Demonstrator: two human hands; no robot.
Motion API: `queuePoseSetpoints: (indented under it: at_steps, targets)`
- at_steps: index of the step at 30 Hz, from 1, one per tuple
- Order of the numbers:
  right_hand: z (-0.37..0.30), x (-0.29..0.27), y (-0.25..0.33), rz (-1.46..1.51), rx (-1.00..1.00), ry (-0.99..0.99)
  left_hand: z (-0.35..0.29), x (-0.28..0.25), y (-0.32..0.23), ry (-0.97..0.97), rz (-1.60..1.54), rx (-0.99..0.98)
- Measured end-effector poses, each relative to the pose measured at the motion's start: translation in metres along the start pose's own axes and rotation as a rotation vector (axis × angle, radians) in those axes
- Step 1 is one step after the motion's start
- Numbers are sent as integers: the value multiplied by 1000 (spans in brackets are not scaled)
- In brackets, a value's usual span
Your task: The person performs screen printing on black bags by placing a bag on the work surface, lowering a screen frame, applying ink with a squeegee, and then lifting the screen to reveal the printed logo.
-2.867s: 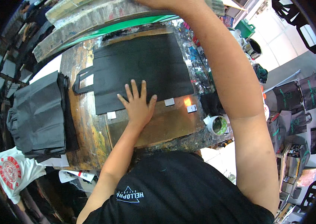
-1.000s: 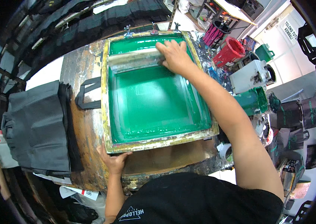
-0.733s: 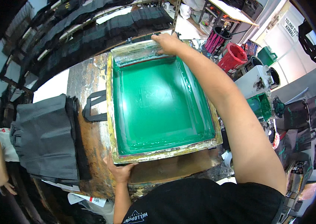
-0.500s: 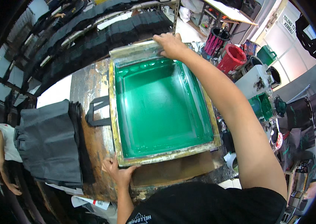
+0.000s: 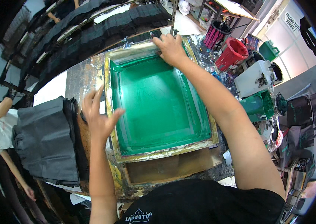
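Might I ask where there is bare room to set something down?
There is a bare strip of brown board between the frame and the black shirt, and a patch of stained table left of the frame's far-left corner. Right of the frame is crowded: red bucket, white jug, green tub. The left hand partly hides the left side.

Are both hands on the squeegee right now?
No, only the right hand grips the squeegee; the left hand is open, fingers spread, by the left side of the screen-printing frame.
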State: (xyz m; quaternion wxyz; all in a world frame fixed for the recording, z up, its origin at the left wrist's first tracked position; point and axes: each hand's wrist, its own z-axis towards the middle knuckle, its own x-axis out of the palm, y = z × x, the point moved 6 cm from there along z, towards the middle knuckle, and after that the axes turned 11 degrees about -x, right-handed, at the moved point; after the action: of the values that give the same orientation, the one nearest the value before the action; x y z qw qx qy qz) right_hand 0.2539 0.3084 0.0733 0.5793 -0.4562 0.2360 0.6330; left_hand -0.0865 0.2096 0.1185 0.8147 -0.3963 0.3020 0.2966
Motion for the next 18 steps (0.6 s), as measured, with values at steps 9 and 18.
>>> queuePoseSetpoints:
  at_steps: [9,18]
  targets:
    - [14,-5,-21,106,9,337,143,133,6,25,424,69]
    - [12,13,-40,238,26,335,151,143,8,-14,380,146]
